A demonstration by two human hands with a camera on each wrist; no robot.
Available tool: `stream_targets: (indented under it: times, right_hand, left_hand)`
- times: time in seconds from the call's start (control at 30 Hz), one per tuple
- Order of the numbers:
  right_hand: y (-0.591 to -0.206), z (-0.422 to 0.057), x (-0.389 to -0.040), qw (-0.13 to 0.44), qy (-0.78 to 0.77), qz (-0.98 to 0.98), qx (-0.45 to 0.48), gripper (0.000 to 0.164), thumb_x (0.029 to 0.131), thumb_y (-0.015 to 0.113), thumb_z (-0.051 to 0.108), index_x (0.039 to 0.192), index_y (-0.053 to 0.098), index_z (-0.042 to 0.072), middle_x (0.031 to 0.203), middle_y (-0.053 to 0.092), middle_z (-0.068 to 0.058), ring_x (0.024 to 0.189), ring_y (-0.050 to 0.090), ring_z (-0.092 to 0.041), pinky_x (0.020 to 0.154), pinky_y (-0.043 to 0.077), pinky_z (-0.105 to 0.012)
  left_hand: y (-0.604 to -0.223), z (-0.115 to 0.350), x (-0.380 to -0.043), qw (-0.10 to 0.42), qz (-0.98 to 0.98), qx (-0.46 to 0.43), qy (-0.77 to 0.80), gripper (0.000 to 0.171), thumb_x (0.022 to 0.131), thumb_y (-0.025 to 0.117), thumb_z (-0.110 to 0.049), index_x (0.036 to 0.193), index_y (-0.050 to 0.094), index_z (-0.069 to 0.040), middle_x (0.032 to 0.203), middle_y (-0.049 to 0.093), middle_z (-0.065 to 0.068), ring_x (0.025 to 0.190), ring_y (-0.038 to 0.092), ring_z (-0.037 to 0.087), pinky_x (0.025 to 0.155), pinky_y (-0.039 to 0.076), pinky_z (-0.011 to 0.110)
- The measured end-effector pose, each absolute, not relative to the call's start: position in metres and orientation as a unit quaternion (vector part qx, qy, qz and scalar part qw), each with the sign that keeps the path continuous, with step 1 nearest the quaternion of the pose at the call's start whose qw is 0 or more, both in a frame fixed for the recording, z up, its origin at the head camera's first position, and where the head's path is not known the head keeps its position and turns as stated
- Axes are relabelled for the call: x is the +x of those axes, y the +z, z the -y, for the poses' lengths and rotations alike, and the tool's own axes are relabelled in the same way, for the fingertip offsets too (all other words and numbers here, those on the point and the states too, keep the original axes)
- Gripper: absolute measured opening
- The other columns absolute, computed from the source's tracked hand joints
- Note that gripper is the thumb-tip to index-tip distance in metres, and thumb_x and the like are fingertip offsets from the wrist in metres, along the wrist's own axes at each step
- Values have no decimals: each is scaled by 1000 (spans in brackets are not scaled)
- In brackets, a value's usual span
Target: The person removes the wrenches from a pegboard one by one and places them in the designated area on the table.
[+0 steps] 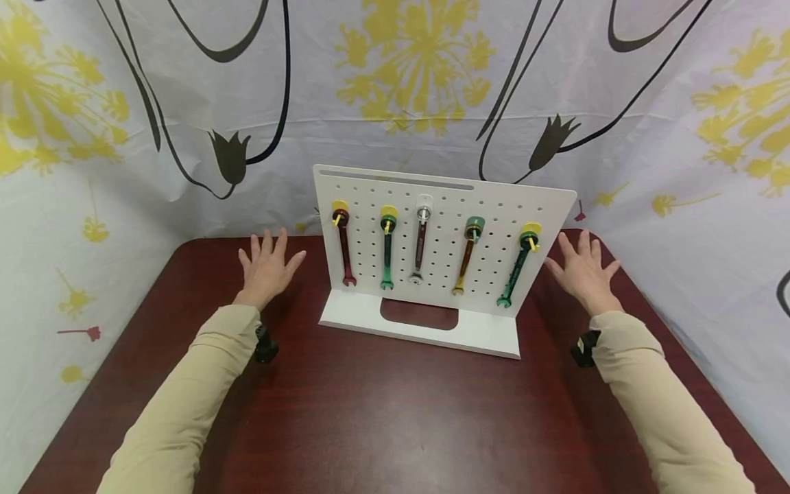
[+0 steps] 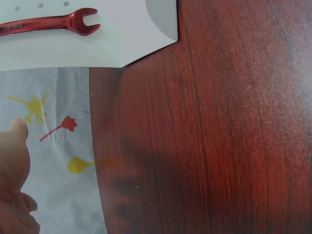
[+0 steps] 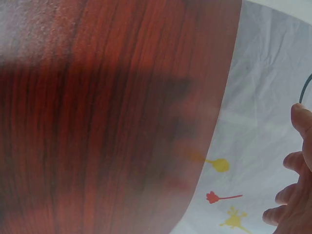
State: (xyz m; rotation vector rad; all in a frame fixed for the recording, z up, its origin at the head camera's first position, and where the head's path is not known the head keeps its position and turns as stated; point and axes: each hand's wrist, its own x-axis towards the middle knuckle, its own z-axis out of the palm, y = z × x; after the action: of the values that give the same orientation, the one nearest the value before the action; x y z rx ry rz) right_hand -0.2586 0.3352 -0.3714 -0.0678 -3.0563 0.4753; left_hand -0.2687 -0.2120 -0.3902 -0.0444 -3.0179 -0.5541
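"White pegboard [image 1: 449, 250], wasn't it?"

"Yes, standing toward the far side of the table [image 1: 382, 412], near its middle. From the left hung a red combination wrench [image 1: 346, 254], a green wrench [image 1: 387, 257], a silver wrench [image 1: 420, 247], an amber wrench [image 1: 465, 264] and a dark green wrench [image 1: 515, 274]."

"And the hands?"

"The left hand [image 1: 265, 271] was near the board's left edge, the right hand [image 1: 585, 271] near its right, fingers spread and released on both."

"Behind?"

"Floral-print cloth [image 1: 308, 82], yellow and dark grey on white."

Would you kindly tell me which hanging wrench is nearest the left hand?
The red wrench, leftmost on the white pegboard in the head view; the other four hang farther from the left hand.
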Motion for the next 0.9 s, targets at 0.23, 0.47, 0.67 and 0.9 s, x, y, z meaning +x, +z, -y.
stream_targets:
  times: [0.23,0.47,0.67,0.9]
  right_hand:
    - [-371,-336,-257,17,163,986,-29,74,97,37,50,149,10,5,150,-8,-34,137,-11,-50,98,-9,-76]
    - [-373,-334,-252,71,222,972,-8,63,100,40,38,145,25,-4,149,12,-35,138,9,-51,102,5,-74]
    - [-373,-318,-237,148,327,934,0,50,101,40,33,135,44,-3,134,46,-29,121,44,-41,94,37,-57]
    - [-376,-293,-219,174,538,825,-5,42,99,46,32,124,56,0,111,62,0,93,56,6,79,47,-9]
  left_hand:
    - [-390,212,-267,37,982,-14,-184,70,100,35,-47,151,11,-5,153,2,29,139,-9,48,106,-6,68]
    - [-389,210,-265,36,979,-15,-198,70,99,34,-48,150,11,-5,154,2,29,139,-8,48,106,-6,68]
    - [-391,207,-261,40,973,-13,-229,71,99,34,-49,151,11,-6,154,5,27,140,-4,48,107,-5,67]
    - [-400,201,-255,66,953,-14,-296,67,100,34,-45,150,17,-3,153,13,27,140,5,47,109,3,66]
